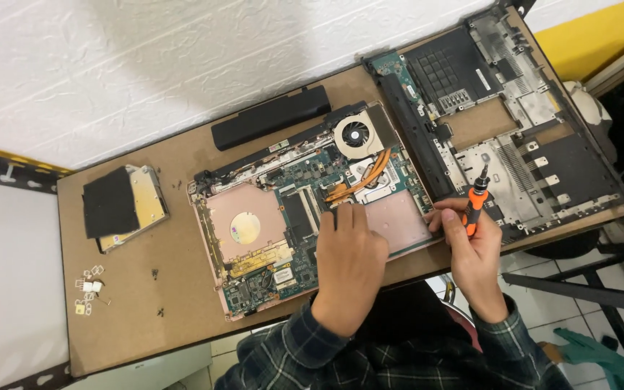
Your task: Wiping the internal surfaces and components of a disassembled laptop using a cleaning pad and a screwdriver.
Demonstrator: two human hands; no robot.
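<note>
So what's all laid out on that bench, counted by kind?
Opened laptop body: 1
Bottom cover: 1
Battery: 1
Optical drive: 1
Screwdriver: 1, in the right hand; the left hand rests on the laptop body.
Cluster of small parts: 1, too small to count singly
Total: 6
</note>
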